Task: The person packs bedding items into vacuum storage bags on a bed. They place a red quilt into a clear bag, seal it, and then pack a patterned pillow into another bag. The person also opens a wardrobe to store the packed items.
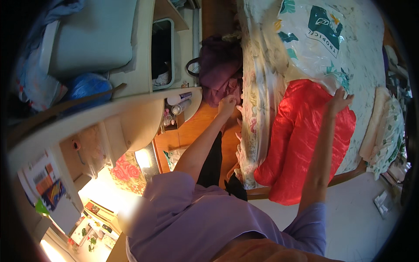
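Note:
Shiny red fabric (pixel 307 131) lies in long folds across the near end of a bed with pale patterned bedding (pixel 363 121). My right hand (pixel 340 98) is over its far edge, fingertips at the near edge of a printed translucent plastic bag (pixel 314 62). Whether they pinch the plastic is unclear. My left hand (pixel 227 104) has curled fingers beside the lower end of a plum-coloured cloth bag (pixel 219 65), which rests between the bed and the furniture. From this angle I cannot tell if the fingers grip its fabric.
Left of the plum bag are a cabinet with an open-topped bin (pixel 162 52) and a rounded shelf holding a spray can (pixel 181 107). Floral frilled cloth (pixel 255 124) hangs along the bed's side. A rolled cloth (pixel 376 124) lies at the bed's right edge. Wooden floor (pixel 199 127) shows between.

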`<state>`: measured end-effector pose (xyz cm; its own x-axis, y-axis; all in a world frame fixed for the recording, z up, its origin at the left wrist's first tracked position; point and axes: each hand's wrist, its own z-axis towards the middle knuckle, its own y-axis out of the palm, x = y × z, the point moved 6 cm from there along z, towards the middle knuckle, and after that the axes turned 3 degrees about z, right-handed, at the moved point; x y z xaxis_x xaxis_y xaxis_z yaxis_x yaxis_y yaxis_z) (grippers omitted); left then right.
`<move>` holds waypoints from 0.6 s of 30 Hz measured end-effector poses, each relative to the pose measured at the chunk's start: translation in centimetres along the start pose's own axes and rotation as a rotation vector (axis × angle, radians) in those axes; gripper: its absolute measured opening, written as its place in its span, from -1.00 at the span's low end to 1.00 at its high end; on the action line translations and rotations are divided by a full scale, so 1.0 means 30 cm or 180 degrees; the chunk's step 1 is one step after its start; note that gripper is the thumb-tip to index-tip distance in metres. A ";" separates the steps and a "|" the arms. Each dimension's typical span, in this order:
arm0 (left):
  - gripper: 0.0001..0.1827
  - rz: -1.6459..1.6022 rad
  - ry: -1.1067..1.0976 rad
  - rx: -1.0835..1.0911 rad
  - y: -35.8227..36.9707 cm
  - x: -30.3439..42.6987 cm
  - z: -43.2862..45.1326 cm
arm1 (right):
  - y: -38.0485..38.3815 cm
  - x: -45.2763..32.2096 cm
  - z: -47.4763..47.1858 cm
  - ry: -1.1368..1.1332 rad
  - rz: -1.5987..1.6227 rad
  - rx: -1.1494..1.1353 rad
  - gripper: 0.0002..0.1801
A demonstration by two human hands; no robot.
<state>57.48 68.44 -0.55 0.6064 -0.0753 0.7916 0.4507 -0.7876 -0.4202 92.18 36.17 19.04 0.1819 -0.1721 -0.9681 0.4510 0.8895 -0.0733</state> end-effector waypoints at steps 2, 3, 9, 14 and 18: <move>-0.71 0.0246 -0.0207 -0.0049 0.026 -0.103 0.099 | 0.157 -0.063 -0.266 -0.1271 -0.0980 -0.1035 -0.33; -0.70 0.0376 -0.0304 -0.0098 0.037 -0.135 0.151 | 0.246 -0.065 -0.410 -0.1346 -0.0807 -0.1582 -0.45; -0.65 0.0747 -0.0580 -0.0438 0.042 -0.101 0.547 | 0.530 0.389 -0.608 -0.2082 -0.2696 -0.3143 -0.41; -0.49 0.1760 0.0094 -0.0714 0.106 -0.240 0.874 | 0.560 0.704 -0.624 -0.1945 -0.3325 -0.2911 -0.30; -0.35 0.2814 0.0518 -0.0357 0.143 -0.345 0.883 | 0.519 0.784 -0.624 -0.1617 -0.3583 -0.3063 -0.25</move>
<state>70.48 82.05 -22.30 0.5972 -0.7598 0.2572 -0.2070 -0.4558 -0.8657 87.13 53.89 -9.34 0.5022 -0.8520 -0.1476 -0.1176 0.1018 -0.9878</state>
